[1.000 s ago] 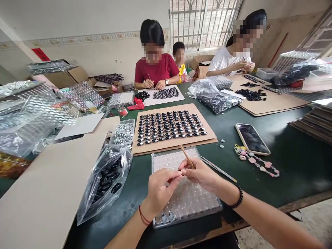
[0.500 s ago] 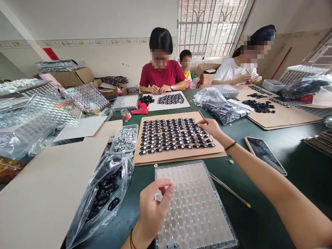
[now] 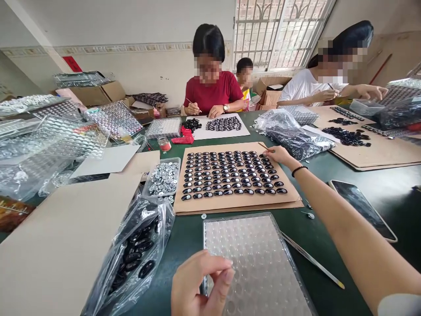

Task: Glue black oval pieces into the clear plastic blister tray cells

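My right hand [image 3: 279, 156] holds a thin wooden stick [image 3: 264, 146] at the far right corner of a brown cardboard sheet [image 3: 184, 205]. Neat rows of glossy black oval pieces [image 3: 227, 186] with pale spots cover that sheet; the hand's fingertips are at the end of the farthest row. Closer to me, my left hand [image 3: 203, 283] hovers above a clear plastic tray [image 3: 259, 259] with round cells. Its thumb and forefinger are pinched together, and whatever lies between them, if anything, is too small to make out.
Left of the sheet stand a tub of small metal discs [image 3: 163, 177] and a plastic bag of black ovals [image 3: 138, 252]. Tweezers [image 3: 314, 260] and a phone [image 3: 363, 210] lie to the right. Two co-workers sit opposite, and another person is behind them.
The view has shifted, so the table items sit differently in frame. My right hand has moved to the sheet's far right corner with the stick. My left hand stays pinched over the tray.
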`<state>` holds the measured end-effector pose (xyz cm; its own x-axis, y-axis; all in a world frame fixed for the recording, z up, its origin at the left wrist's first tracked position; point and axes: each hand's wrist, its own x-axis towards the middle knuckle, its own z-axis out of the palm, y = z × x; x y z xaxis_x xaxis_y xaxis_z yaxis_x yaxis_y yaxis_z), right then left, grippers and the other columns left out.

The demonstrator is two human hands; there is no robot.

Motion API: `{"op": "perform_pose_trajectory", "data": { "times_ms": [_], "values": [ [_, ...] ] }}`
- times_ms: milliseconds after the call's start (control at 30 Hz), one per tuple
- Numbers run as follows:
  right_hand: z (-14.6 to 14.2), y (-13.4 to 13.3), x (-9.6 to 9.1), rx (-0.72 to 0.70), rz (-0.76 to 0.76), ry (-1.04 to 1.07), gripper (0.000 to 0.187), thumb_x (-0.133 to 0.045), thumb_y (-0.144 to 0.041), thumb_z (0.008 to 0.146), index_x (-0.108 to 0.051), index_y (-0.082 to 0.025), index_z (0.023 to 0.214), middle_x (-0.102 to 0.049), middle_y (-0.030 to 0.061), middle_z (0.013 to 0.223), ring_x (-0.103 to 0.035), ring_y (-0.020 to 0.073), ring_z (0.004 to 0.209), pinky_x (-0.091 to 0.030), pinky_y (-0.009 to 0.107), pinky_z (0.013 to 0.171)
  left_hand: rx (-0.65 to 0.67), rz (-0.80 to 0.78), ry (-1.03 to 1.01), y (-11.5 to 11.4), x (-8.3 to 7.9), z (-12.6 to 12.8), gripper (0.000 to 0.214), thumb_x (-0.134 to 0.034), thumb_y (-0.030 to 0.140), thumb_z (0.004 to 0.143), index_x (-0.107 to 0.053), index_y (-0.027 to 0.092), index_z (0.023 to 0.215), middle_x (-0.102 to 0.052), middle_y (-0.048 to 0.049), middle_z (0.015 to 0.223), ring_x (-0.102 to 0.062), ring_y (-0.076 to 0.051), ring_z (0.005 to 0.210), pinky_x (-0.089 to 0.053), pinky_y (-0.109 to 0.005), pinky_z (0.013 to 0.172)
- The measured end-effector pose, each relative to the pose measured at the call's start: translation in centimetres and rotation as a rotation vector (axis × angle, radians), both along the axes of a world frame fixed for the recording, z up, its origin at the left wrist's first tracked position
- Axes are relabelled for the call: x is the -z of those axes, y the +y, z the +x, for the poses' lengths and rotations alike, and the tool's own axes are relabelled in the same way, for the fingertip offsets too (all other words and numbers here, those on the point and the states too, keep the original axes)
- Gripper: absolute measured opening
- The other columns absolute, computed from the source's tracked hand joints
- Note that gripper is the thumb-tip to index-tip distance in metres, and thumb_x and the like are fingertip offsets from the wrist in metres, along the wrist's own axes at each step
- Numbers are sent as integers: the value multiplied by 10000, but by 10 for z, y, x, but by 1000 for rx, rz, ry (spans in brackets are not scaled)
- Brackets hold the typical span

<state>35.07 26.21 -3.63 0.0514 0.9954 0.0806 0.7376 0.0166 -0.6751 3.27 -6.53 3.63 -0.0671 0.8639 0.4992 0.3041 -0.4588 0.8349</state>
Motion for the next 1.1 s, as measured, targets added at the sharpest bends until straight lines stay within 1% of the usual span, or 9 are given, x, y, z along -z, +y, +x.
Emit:
{"op": "perform_pose_trajectory", "data": {
  "times_ms": [133,333,433,500,533,633,767,933,1100],
  "values": [
    [-7,-6,-9,18,44,27,260,-672,-313,611,-689,-73,710,-577,52,550,-455,125,531,-311,270,527,30,-26,87,2,0,-1,66,-553,181,745,-591,231,763,-557,25,526,-493,-98,461,-423,-209,458],
    [-29,-51,-60,33,230,179,363,-455,-391,808,-630,-76,857,-586,60,707,-427,68,505,-298,242,498,-22,-146,125,9,4,-6,48,-557,220,756,-595,200,734,-530,41,518,-499,-79,464,-410,-186,468],
    [-52,-115,-79,-50,245,277,483,-243,-420,893,-593,-109,776,-519,13,621,-400,27,458,-288,234,489,-65,-254,-35,18,12,-6,102,-562,284,761,-590,187,743,-474,50,515,-473,-68,452,-396,-185,463],
    [-72,-172,-85,-208,277,502,467,-235,-418,907,-555,-140,711,-427,-25,522,-368,30,429,-268,225,453,-59,-308,-143,23,17,-5,138,-561,313,762,-583,177,750,-465,52,503,-465,-67,443,-388,-183,451],
    [-83,-202,-85,-305,191,537,434,-264,-417,908,-552,-153,717,-427,-28,521,-372,39,430,-264,219,433,-53,-331,-186,25,20,-4,150,-564,321,759,-580,172,751,-460,52,497,-463,-66,440,-384,-180,446],
    [-114,-284,-83,-625,-79,403,290,-405,-370,880,-576,-170,759,-515,-14,572,-435,62,446,-315,209,414,-27,-366,-279,26,25,2,169,-577,336,744,-569,167,746,-437,59,494,-451,-57,427,-374,-168,425],
    [-143,-347,-73,-883,-79,178,220,-420,-251,875,-599,-164,779,-602,29,710,-528,112,608,-398,241,548,44,-361,-291,20,31,11,189,-564,361,749,-559,172,755,-430,59,510,-434,-52,428,-374,-167,424],
    [-157,-372,-61,-902,18,4,270,-402,-240,878,-587,-166,695,-634,38,765,-571,147,682,-403,271,621,70,-332,-167,20,38,11,209,-545,380,757,-561,173,770,-451,50,521,-446,-65,453,-359,-178,441],
    [-148,-356,-72,-768,154,37,237,-378,-230,884,-575,-162,770,-620,54,786,-560,148,677,-400,264,609,286,-342,57,22,32,6,274,-447,403,811,-573,160,802,-550,13,615,-492,-95,543,-372,-205,520]
  ]
}}
